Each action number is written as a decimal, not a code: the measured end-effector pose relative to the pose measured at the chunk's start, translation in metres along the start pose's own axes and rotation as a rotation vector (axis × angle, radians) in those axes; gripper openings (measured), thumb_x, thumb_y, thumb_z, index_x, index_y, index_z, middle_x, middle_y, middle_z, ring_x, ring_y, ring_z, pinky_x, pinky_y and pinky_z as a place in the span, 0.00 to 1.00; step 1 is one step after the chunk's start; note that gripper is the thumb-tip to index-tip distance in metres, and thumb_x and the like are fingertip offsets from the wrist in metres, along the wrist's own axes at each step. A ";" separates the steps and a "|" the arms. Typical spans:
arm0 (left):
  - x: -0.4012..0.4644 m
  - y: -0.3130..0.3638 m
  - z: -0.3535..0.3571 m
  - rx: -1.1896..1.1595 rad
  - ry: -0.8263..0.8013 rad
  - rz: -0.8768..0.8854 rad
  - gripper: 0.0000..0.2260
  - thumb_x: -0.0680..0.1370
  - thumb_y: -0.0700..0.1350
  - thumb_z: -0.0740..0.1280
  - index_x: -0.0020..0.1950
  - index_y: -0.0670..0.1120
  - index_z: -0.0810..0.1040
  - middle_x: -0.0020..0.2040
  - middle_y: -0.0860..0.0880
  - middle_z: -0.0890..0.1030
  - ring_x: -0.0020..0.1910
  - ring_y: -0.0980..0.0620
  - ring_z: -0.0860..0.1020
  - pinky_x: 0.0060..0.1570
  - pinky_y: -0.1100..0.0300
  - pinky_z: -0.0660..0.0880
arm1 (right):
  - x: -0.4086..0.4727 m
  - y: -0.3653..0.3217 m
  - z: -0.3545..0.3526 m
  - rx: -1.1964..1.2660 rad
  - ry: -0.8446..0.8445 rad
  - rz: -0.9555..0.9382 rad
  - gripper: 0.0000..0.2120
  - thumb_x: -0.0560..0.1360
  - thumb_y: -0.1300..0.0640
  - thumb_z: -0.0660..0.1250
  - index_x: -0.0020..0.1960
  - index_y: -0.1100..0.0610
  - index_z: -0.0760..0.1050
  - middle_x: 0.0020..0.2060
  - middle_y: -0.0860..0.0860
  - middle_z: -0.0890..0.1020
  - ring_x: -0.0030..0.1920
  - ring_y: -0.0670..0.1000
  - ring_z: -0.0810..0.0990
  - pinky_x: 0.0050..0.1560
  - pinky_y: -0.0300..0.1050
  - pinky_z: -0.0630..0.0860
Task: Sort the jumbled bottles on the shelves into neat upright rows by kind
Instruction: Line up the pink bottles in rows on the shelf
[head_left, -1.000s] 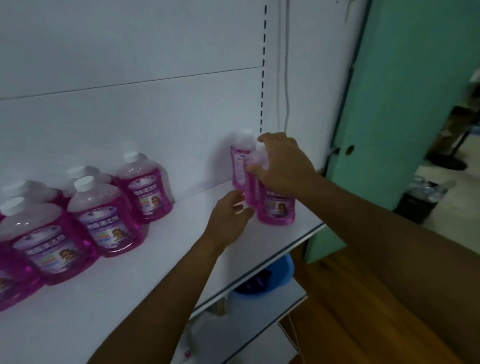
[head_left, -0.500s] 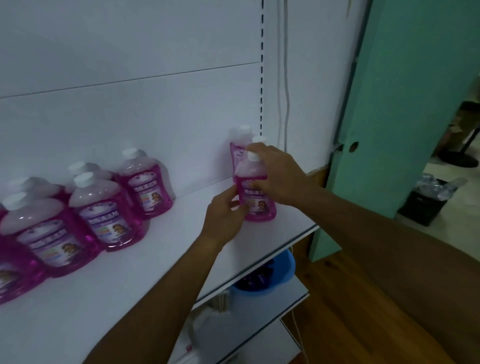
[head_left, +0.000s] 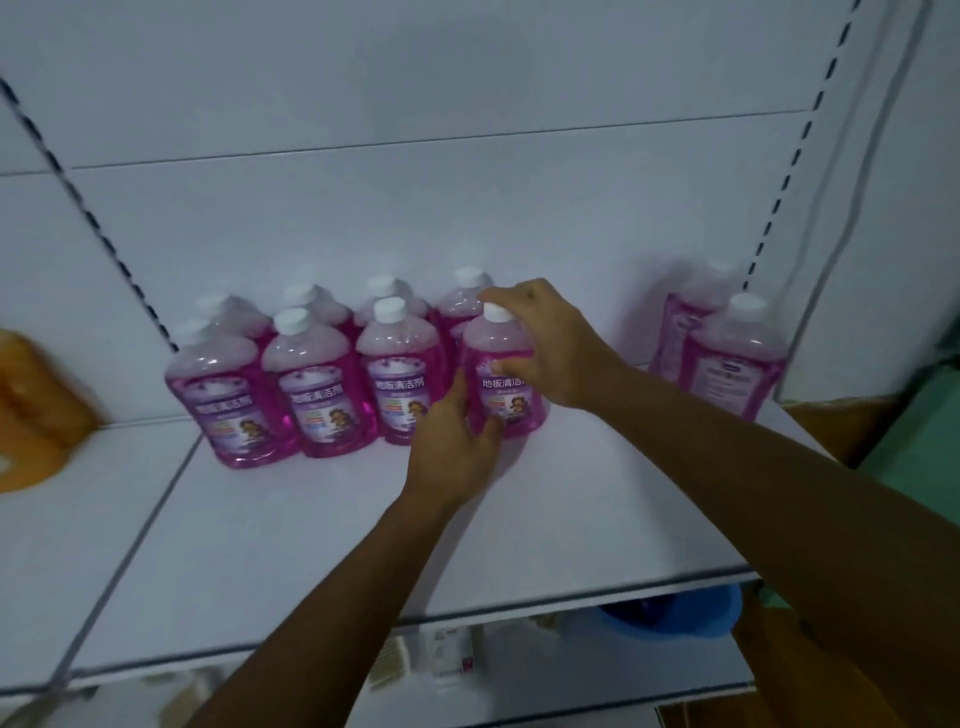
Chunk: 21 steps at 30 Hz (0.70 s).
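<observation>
I see the pink floor-cleaner bottle has come across from the shelf's right end, where both hands held it a moment ago, to the right flank of the main pink group; it stands upright on the white shelf, label forward, just beside the third front-row bottle and in front of a back-row bottle. My right hand curls over its shoulder and cap from the right; my left hand wraps its lower left side, fingers bent round the base; both are gripping, neither has let go. I judge this as the fourth place in the front row being filled, so the group reads two neat rows; whether the base is fully seated I cannot tell, since the left hand hides it. Two more pink bottles remain at the right end, well apart, turned back-label out; I judge they still need bringing over. An orange container sits blurred on the neighbouring shelf to the left; a blue basin shows below the shelf edge.
</observation>
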<state>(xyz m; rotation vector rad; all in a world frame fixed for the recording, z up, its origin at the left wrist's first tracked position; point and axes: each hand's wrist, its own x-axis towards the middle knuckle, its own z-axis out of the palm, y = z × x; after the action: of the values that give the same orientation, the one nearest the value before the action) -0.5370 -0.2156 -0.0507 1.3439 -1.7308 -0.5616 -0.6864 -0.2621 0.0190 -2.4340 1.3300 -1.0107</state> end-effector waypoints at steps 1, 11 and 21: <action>0.001 -0.001 -0.005 0.076 0.020 -0.006 0.18 0.79 0.43 0.66 0.69 0.48 0.72 0.54 0.53 0.81 0.49 0.55 0.79 0.47 0.66 0.74 | 0.006 0.000 0.004 -0.003 -0.015 -0.018 0.34 0.68 0.58 0.77 0.71 0.53 0.69 0.56 0.56 0.70 0.56 0.53 0.73 0.62 0.44 0.70; -0.010 -0.004 -0.007 0.225 -0.101 -0.089 0.15 0.75 0.48 0.63 0.60 0.47 0.80 0.52 0.51 0.84 0.49 0.50 0.82 0.52 0.53 0.80 | 0.028 0.005 0.019 -0.077 -0.061 -0.028 0.35 0.71 0.48 0.74 0.73 0.46 0.64 0.61 0.53 0.70 0.61 0.54 0.69 0.62 0.52 0.72; -0.012 0.008 0.013 0.060 -0.241 -0.092 0.16 0.79 0.47 0.66 0.66 0.45 0.75 0.60 0.49 0.79 0.58 0.49 0.77 0.55 0.61 0.73 | -0.004 -0.002 -0.005 -0.118 -0.075 0.044 0.41 0.74 0.51 0.72 0.78 0.51 0.51 0.72 0.54 0.66 0.71 0.56 0.61 0.70 0.54 0.63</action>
<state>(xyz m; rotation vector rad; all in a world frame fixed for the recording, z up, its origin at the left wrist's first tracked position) -0.5515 -0.2033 -0.0558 1.4518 -1.8976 -0.7548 -0.6902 -0.2573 0.0218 -2.4879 1.4505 -0.8444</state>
